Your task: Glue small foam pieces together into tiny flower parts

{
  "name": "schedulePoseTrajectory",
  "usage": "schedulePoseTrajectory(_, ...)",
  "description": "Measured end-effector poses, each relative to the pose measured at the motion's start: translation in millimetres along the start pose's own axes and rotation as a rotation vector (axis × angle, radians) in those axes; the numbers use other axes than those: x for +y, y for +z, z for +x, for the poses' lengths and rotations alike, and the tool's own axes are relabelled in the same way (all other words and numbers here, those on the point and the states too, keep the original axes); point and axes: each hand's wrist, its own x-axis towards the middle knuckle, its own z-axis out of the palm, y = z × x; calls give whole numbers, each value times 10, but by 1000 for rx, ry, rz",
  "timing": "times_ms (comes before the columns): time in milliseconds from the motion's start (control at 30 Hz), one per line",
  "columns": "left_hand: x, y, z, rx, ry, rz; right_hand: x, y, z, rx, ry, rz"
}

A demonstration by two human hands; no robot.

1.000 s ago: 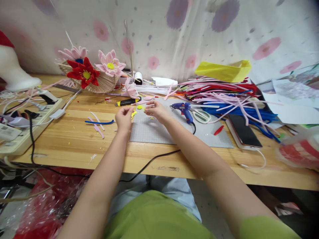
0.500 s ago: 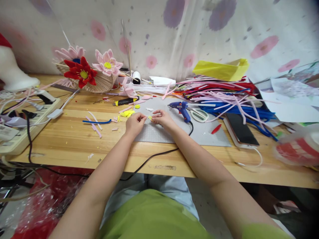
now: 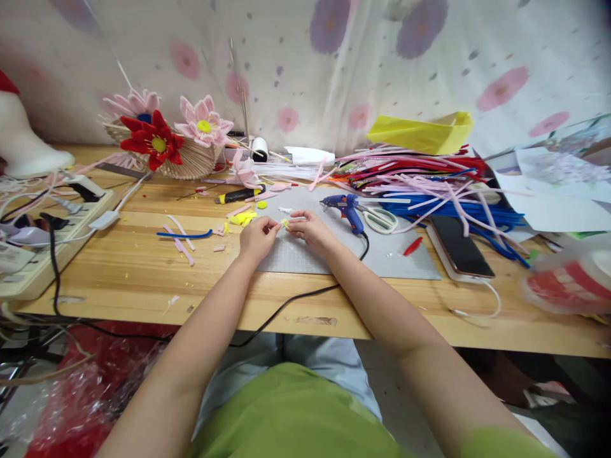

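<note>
A small pale yellow piece [image 3: 285,223] lies between my fingertips over the grey cutting mat [image 3: 305,262]; it is too small to name. My left hand [image 3: 258,238] pinches at its left side with thumb and forefinger. My right hand [image 3: 311,230] has its thumb and fingers closed on it from the right. Yellow scraps [image 3: 243,218] and a round yellow disc [image 3: 261,205] lie just beyond my left hand. A blue hot glue gun [image 3: 344,211] rests on the mat to the right of my right hand, beside white-handled scissors [image 3: 380,219].
A power strip [image 3: 28,267] with plugs stands at the left. Pipe-cleaner flowers [image 3: 157,143] on a woven fan are at the back left. Bundled pipe cleaners [image 3: 429,191], a phone [image 3: 461,245] and a cup [image 3: 570,283] lie right. The glue gun's black cable [image 3: 296,298] crosses the table's front.
Both hands stay almost in place around the small yellow piece, with only slight finger movement. The whole view has shifted a little.
</note>
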Motion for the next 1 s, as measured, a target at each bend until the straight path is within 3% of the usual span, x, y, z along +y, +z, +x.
schedulePoseTrajectory(567, 35, -29, 1, -77, -103, 121, 31, -20, 28, -15, -27, 23)
schedulePoseTrajectory(1000, 24, -31, 8, -103, -108, 110, 63, -41, 71, -13, -70, -20)
